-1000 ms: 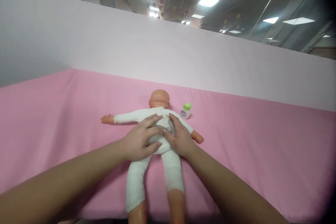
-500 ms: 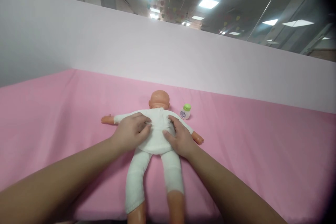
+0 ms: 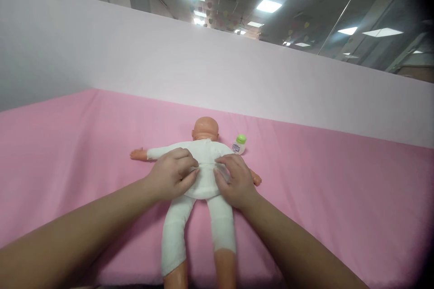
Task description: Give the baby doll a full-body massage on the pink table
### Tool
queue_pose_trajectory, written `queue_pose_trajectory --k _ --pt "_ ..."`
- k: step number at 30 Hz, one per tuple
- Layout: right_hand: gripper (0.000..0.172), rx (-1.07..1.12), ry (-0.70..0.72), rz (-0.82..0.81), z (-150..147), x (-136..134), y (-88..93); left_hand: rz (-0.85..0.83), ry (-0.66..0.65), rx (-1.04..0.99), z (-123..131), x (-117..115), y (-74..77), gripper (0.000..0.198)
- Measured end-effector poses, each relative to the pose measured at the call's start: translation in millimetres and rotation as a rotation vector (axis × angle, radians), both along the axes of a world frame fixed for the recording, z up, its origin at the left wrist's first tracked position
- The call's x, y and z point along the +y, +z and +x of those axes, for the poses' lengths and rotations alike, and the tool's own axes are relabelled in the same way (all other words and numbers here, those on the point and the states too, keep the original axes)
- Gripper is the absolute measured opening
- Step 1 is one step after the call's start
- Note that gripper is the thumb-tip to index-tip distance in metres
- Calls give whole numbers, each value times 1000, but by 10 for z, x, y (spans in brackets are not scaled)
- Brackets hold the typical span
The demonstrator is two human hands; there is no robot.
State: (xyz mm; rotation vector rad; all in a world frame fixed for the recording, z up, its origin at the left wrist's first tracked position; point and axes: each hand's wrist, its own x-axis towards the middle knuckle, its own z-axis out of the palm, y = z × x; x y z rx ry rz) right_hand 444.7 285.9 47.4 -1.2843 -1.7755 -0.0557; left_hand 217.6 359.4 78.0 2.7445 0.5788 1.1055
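Observation:
A baby doll (image 3: pixel 204 127) in a white suit (image 3: pixel 205 180) lies face down on the pink sheet (image 3: pixel 84 144), arms spread, legs toward me. My left hand (image 3: pixel 171 174) rests on the left side of its back, fingers curled and pinching the white fabric. On the right side of the back, my right hand (image 3: pixel 235 180) also has bent fingers gripping the cloth. The fingertips of both hands nearly meet over the middle of the back.
A small white bottle with a green cap (image 3: pixel 239 144) stands just right of the doll's head. A pale partition wall (image 3: pixel 217 67) runs behind the pink surface. The doll's feet hang over the near edge.
My left hand slid from the doll's lower back to its left side. My right hand's fingers curled in and moved toward the middle of the back, bunching the fabric.

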Motion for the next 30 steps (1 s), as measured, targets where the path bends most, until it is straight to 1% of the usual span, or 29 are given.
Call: queue_pose_trajectory --k 3,5,8,11,13,17,20,24,27,30 --pt "9 -51 153 31 -70 -93 61 9 -68 76 19 -85 -2 13" --pt "5 -94 254 7 -115 -130 73 0 -123 126 29 -141 -6 16" --pt "6 -156 332 -89 -153 -138 64 -63 -176 226 37 -189 -8 15" --pt "7 -180 352 -205 -148 -117 64 -158 -206 318 31 -187 12 11" --pt "9 -182 368 -235 -129 -108 72 -197 -223 341 24 -176 34 12" --pt "13 -192 438 -250 -88 -108 73 -217 -263 337 19 -178 71 12" --pt "12 -192 444 -253 -84 -112 60 -229 -295 322 22 -188 76 7" --pt "11 -184 411 -241 -111 -118 52 -222 -328 326 24 -185 46 11" --pt "11 -140 385 -177 -125 -123 50 -196 -295 278 21 -173 18 14" --pt "11 -49 332 -54 -122 -116 45 -128 -213 171 20 -159 2 22"
